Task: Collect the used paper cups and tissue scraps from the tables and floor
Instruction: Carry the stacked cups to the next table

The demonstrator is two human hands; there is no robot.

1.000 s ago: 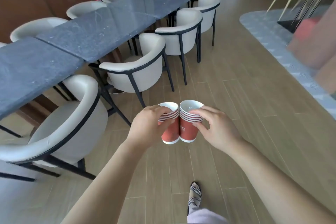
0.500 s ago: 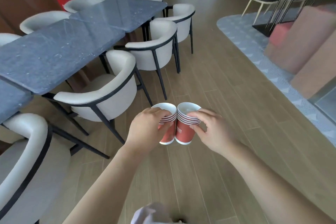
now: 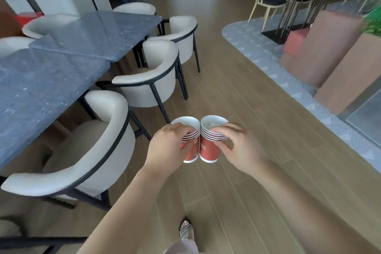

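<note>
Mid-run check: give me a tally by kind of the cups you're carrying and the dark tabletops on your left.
Red paper cups: 2, the left cup held by the left hand and the right cup held by the right hand
Dark grey tabletops: 2, the near tabletop and the far tabletop
Total: 4

Bright even daylight, soft shadows, wide-angle edge distortion, slight blur.
</note>
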